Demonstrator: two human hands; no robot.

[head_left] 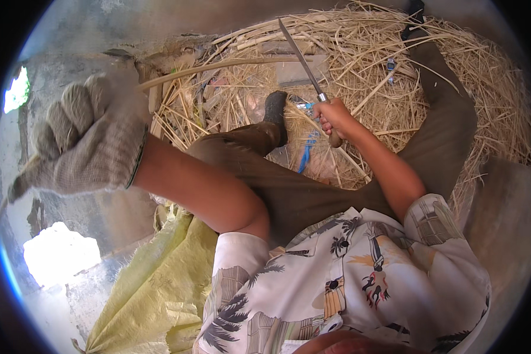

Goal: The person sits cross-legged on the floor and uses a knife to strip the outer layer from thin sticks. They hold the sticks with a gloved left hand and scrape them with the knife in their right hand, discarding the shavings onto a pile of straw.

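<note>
My left hand [85, 138], in a grey knitted glove, is raised at the far left with its fingers closed round a long pale strip [218, 63], which looks like split bamboo or cane. One end reaches right, over the straw; the other shows beneath the thumb. My bare right hand [333, 116] grips the wooden handle of a long, narrow knife [301, 56]. Its blade points up and away, with the tip beyond the strip's far end. Blade and strip seem close in the picture; whether they touch I cannot tell.
Loose straw-like shavings [366, 44] cover the floor around my outstretched legs. A brick-like block [301, 71] lies among them, and a blue ribbon-like scrap [306, 154] lies between my legs. To my left are a yellow woven sack [159, 277] and a worn grey wall [112, 221].
</note>
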